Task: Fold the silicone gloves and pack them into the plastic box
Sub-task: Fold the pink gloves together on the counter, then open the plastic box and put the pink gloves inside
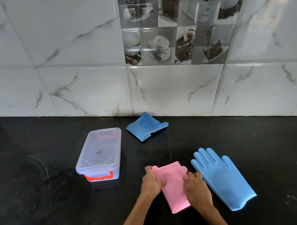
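Observation:
A pink silicone glove [172, 184] lies on the black counter in front of me with its finger end folded over. My left hand [151, 182] grips its left edge and my right hand [196, 185] presses on its right edge. Just right of it, a blue glove [223, 177] lies flat, fingers pointing away from me. A second blue glove [145, 127] lies folded near the wall. The clear plastic box [99, 153] with red latches stands to the left, its lid on.
The black stone counter [44, 204] runs to a white marble-tiled wall [86, 82] at the back. A panel of coffee-picture tiles [177, 28] sits higher up on the wall.

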